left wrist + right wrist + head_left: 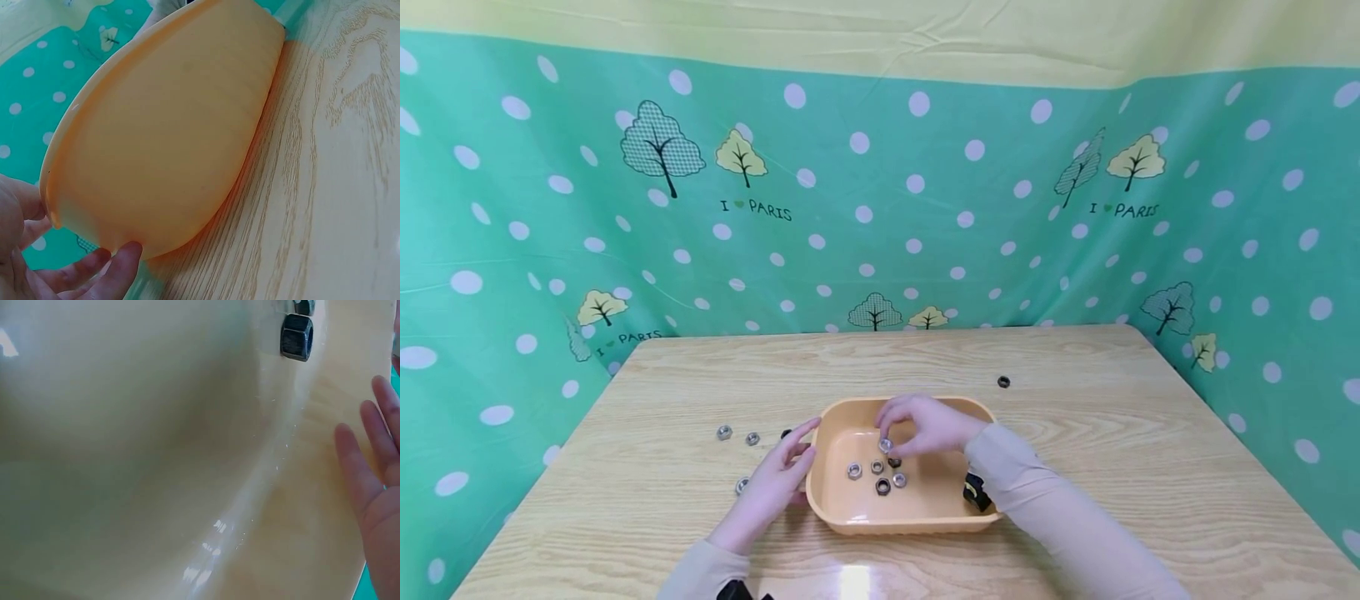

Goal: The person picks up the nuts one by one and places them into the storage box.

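Observation:
An orange tray (917, 527) (162, 137) holds several silver and black nuts, among them a black nut (883, 486) (297, 337). My right hand (925, 427) (381, 481) is over the tray and pinches a silver nut (886, 446) between thumb and index finger, just above the others; in the right wrist view its other fingers are spread and the pinch is mostly out of frame. My left hand (775, 479) (69, 262) touches the tray's left end from outside, fingers spread and slightly bent against the rim and wall.
Left of the tray on the wooden table (1097, 433) lie silver nuts (724, 432) and a black nut (786, 433), partly hidden by my left hand. Another black nut (1003, 382) lies behind the tray, to the right. A green dotted curtain (865, 183) hangs around the table.

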Demonstrator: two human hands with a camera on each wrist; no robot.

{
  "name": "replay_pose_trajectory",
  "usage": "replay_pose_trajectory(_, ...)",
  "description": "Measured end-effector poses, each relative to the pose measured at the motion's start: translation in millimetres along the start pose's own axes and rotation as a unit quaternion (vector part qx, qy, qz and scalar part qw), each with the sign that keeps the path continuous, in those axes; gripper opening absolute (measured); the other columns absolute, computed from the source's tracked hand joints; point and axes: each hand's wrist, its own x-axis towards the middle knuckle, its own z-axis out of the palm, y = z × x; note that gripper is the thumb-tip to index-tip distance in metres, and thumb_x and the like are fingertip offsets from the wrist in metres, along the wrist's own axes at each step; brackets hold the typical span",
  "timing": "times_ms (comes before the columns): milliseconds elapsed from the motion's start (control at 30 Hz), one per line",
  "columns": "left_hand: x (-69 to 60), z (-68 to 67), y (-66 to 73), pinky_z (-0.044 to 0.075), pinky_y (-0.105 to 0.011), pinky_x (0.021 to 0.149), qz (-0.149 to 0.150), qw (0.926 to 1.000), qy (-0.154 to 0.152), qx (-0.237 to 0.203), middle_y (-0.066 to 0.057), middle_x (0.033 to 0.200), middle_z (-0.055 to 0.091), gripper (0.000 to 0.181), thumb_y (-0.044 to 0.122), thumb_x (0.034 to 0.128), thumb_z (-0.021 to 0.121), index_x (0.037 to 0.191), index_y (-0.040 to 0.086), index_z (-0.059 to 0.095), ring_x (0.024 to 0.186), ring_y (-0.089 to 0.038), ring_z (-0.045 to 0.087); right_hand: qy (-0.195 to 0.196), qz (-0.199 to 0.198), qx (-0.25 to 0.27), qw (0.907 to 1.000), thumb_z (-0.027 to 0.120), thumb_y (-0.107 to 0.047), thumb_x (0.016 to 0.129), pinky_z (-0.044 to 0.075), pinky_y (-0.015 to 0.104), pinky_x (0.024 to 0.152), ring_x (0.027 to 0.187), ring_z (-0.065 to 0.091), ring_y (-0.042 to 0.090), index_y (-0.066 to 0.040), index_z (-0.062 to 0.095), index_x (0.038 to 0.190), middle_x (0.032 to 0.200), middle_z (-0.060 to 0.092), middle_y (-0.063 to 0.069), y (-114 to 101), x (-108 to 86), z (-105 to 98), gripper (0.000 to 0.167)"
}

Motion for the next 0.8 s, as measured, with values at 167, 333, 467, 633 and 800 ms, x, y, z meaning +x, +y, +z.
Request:
replay_pose_trajectory(167,0.1,-0.6,0.5,0.06,-0.041,0.067,-0.001,1.0,-0.004,-0.004,-0.025,0.124,0.049,0.047,0.012,0.0988,0.046,0.145,0.017,0.037,0.092,-0.026,0.064,-0.037,0.021,-0.009,0.999,0.074,-0.01,0.075,0.044,0.033,0.103,0.111,0.056,0.017,-0.014,0.07,0.088,0.117,0.063,0.006,0.7,-1.9,1.2,0.015)
replay_pose_trajectory(333,-0.4,-0.7,1.0,0.06,-0.041,0.067,-0.002,1.0,-0.003,-0.004,-0.024,0.124,0.05,0.047,0.012,0.0989,0.046,0.145,0.017,0.038,0.091,-0.026,0.064,-0.056,0.025,-0.034,0.9975,0.074,-0.007,0.072,0.046,0.028,0.099,0.106,0.056,0.017,-0.01,0.069,0.087,0.112,0.064,0.008,-0.5,-3.1,-0.2,0.016)
replay_pose_trajectory(467,-0.5,0.1,2.0,0.06,-0.04,0.066,-0.003,1.0,0.0,-0.001,-0.024,0.122,0.051,0.047,0.012,0.0988,0.046,0.144,0.017,0.039,0.089,-0.025,0.065,-0.055,0.043,-0.065,0.9955,0.075,-0.006,0.068,0.049,0.025,0.091,0.098,0.057,0.015,-0.011,0.068,0.083,0.108,0.064,0.006,-0.8,-3.9,-1.2,0.017)
replay_pose_trajectory(633,0.0,1.3,3.1,0.06,-0.04,0.067,-0.005,1.0,0.004,-0.001,-0.024,0.121,0.051,0.046,0.011,0.0986,0.046,0.144,0.016,0.039,0.087,-0.025,0.066,-0.049,0.063,-0.103,0.9915,0.072,-0.003,0.067,0.049,0.019,0.075,0.08,0.053,0.008,-0.013,0.064,0.076,0.087,0.061,-0.005,-3.8,-4.9,-2.2,0.016)
replay_pose_trajectory(800,-1.1,0.6,2.8,0.06,-0.04,0.069,-0.005,1.0,0.0,-0.004,-0.024,0.122,0.051,0.047,0.012,0.0988,0.046,0.145,0.017,0.038,0.09,-0.025,0.065,-0.047,0.092,-0.14,0.9847,0.071,-0.002,0.067,0.049,0.018,0.07,0.074,0.051,0.006,-0.015,0.064,0.074,0.083,0.059,-0.008,-6.5,-5.8,-1.5,0.017)
